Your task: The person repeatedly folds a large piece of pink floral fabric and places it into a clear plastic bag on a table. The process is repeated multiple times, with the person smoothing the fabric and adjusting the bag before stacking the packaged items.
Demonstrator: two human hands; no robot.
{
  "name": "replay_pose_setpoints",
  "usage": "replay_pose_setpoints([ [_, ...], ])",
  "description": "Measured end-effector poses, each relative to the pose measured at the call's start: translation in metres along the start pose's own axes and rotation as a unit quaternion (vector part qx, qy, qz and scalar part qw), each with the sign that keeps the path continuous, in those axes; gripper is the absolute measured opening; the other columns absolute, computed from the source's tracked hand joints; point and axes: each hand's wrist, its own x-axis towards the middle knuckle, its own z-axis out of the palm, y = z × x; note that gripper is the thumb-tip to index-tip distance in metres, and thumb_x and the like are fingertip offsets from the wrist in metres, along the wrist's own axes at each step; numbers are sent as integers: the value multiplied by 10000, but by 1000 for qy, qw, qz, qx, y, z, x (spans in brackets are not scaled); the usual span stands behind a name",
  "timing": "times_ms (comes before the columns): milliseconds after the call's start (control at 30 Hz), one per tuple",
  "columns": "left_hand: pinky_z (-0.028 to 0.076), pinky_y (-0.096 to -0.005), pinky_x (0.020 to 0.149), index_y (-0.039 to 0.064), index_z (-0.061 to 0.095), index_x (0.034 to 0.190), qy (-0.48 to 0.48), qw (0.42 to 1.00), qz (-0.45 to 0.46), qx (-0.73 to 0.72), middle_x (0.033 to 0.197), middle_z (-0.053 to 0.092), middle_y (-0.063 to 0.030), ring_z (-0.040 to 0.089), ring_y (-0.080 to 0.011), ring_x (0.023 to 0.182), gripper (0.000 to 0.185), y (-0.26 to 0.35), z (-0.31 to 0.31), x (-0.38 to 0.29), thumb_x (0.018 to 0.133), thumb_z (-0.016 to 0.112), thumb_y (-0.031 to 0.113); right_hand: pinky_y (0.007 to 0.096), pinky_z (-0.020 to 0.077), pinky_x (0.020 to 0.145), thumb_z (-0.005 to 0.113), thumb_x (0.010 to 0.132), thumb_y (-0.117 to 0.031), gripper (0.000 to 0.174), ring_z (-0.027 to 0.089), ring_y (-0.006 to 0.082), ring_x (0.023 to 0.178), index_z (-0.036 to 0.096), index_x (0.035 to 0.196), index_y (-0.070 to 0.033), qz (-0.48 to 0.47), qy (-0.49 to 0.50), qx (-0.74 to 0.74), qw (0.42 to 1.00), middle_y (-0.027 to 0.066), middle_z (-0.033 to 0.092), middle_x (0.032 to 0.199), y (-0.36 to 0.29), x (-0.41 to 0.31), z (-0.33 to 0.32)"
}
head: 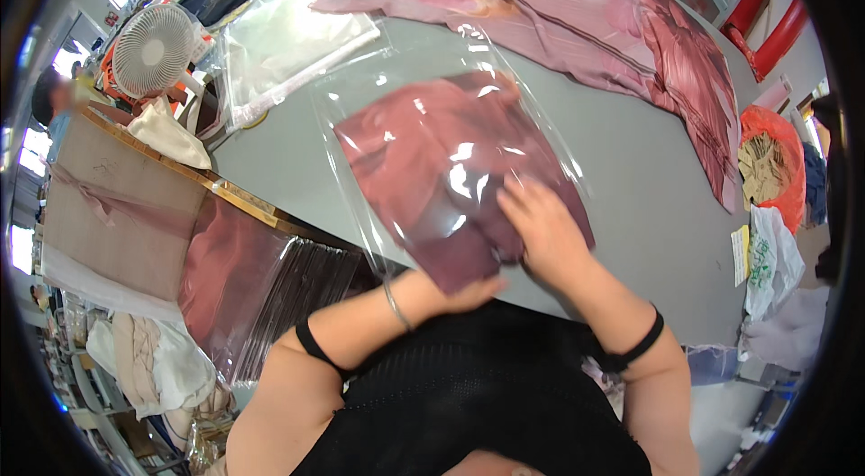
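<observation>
A folded fabric piece (412,158), dusty red shading to dark plum, lies inside a clear plastic bag (378,79) on the grey table (649,219). The bag's far end extends past the cloth. My right hand (551,226) rests on top of the near right part, its fingers spread and slightly blurred. At the near edge, my left hand (466,297) is palm up, partly beneath the fabric's near corner. Blur and the cloth hide its grip. The near corner overhangs the table's front edge.
A large pink floral fabric (561,23) spreads across the table's far side. Clear plastic bags (290,44) lie at far left, near a white fan (154,49). Filled bags (270,307) are stacked at my left. A red bag (787,158) stands at right. Another person (57,104) is at far left.
</observation>
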Motion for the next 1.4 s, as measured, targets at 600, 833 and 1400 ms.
replay_pose_setpoints([
  [600,516,-455,788,30,667,1108,140,973,-131,125,992,690,-189,659,-345,914,281,-36,-27,30,874,534,108,524,401,1054,625,853,-165,486,448,381,1309,564,1331,-105,125,-38,159,979,165,497,1416,5,60,45],
  [833,425,-511,956,-29,590,1200,110,973,-46,198,1174,600,-266,586,-382,1082,470,0,-5,-22,905,573,336,600,253,1121,668,794,-121,566,376,361,1361,539,1344,-84,54,-72,12,996,153,461,1439,-14,2,29],
  [1400,466,-455,954,-38,454,1344,124,988,-18,90,1236,567,-265,585,-390,1108,659,14,20,-37,890,611,414,552,311,1101,615,790,-81,524,399,353,1349,576,1313,-102,-11,-27,-24,999,166,461,1432,-24,-7,8],
])
